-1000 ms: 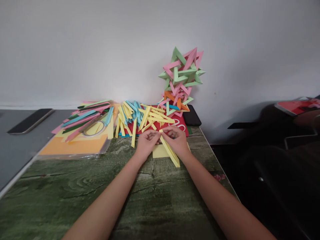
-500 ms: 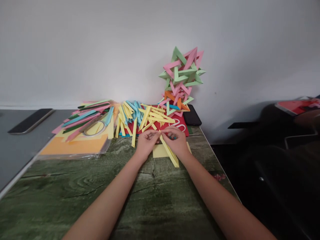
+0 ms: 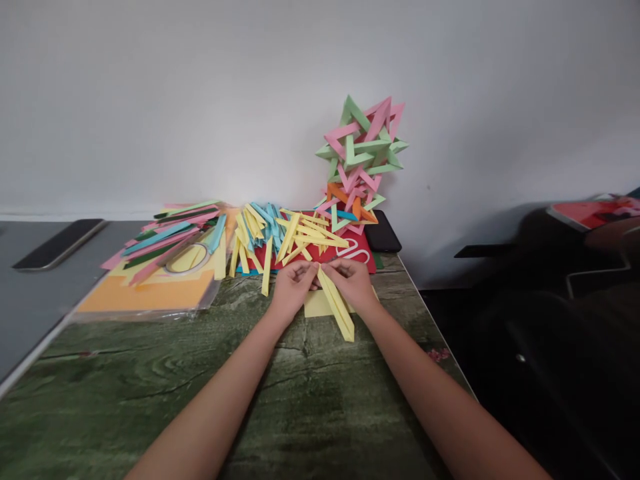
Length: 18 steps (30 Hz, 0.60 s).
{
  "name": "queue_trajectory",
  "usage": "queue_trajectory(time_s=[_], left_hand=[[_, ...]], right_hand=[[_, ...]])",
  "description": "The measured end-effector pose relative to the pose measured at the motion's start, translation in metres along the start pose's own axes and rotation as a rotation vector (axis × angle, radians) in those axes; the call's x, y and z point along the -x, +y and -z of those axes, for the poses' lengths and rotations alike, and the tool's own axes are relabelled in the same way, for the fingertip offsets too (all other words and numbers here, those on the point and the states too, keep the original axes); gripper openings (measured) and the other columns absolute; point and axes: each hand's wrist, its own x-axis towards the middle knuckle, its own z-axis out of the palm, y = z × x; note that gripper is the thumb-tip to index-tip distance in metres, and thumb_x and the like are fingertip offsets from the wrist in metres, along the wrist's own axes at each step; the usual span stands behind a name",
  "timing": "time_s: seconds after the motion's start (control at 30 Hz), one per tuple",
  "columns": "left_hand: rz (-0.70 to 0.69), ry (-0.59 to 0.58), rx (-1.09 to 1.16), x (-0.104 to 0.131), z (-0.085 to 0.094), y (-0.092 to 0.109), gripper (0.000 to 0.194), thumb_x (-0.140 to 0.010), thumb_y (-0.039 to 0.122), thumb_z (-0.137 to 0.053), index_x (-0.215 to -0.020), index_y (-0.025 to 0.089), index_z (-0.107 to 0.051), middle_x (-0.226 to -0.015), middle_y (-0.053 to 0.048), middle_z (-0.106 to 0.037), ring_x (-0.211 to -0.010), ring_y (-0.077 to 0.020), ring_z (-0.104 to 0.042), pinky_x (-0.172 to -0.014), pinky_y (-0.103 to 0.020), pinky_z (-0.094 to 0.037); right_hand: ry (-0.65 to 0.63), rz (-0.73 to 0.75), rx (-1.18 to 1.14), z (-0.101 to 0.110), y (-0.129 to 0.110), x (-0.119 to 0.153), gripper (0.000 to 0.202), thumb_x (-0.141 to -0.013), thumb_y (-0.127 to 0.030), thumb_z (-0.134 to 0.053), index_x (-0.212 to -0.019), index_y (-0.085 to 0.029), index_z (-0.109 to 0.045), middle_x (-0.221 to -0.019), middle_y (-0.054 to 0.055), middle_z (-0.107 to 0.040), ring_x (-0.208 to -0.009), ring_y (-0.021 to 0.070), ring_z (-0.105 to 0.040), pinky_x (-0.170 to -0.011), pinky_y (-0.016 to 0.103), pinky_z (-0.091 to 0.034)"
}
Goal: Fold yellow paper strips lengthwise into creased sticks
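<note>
A long folded yellow paper strip point(image 3: 338, 308) slants toward me with its far tip pinched between both hands. My left hand point(image 3: 295, 287) is closed on that tip from the left, fingers curled. From the right, my right hand point(image 3: 352, 283) grips the same end between thumb and fingers. The strip's near end is pointed and free, with a crease running down its length. Beneath it on the green wood-patterned tabletop point(image 3: 310, 400) lies a flat yellow paper sheet point(image 3: 316, 305), partly covered by strip and hands.
Folded yellow strips point(image 3: 305, 235) and blue strips point(image 3: 266, 230) are piled behind my hands. A paper star model point(image 3: 364, 143) stands at the back, beside a dark phone point(image 3: 383, 232). On the left are scissors point(image 3: 186, 260), coloured strips point(image 3: 165, 233), orange paper point(image 3: 145, 291) and another phone point(image 3: 59, 245).
The strip's near end has swung slightly left and toward me, and more of its creased face shows. Both hands still pinch the far tip, almost in the same place.
</note>
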Motion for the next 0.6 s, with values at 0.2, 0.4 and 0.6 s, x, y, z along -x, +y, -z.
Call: queue_trajectory(time_s=[0.2, 0.4, 0.6], left_hand=[[-0.025, -0.009, -0.011, 0.0004, 0.0001, -0.0010, 0.025, -0.069, 0.037, -0.059, -0.077, 0.014, -0.062, -0.053, 0.000, -0.058, -0.048, -0.0085, -0.052, -0.049, -0.019, -0.044], [-0.043, -0.005, 0.007, 0.0012, 0.0007, -0.0018, 0.021, -0.070, 0.035, -0.058, -0.075, 0.014, -0.059, -0.055, 0.002, -0.056, -0.046, -0.0074, -0.050, -0.046, -0.019, -0.044], [-0.015, 0.013, 0.003, 0.0002, 0.0005, 0.0005, 0.022, -0.067, 0.035, -0.061, -0.074, 0.014, -0.062, -0.059, 0.001, -0.059, -0.047, -0.0071, -0.051, -0.047, -0.019, -0.046]], right_hand=[[-0.048, 0.010, -0.056, 0.0008, 0.0017, -0.0008, 0.017, -0.063, -0.034, -0.063, -0.063, -0.017, -0.060, -0.060, 0.001, -0.061, -0.054, 0.0125, -0.054, -0.052, 0.024, -0.043], [-0.079, 0.057, -0.028, 0.0011, -0.0005, 0.0006, 0.014, -0.066, -0.029, -0.061, -0.062, -0.016, -0.060, -0.062, 0.001, -0.060, -0.055, 0.0121, -0.053, -0.054, 0.024, -0.043], [-0.085, 0.035, -0.042, 0.0012, 0.0011, -0.0004, 0.014, -0.067, -0.029, -0.059, -0.062, -0.016, -0.060, -0.061, 0.001, -0.059, -0.055, 0.0122, -0.053, -0.052, 0.024, -0.043]])
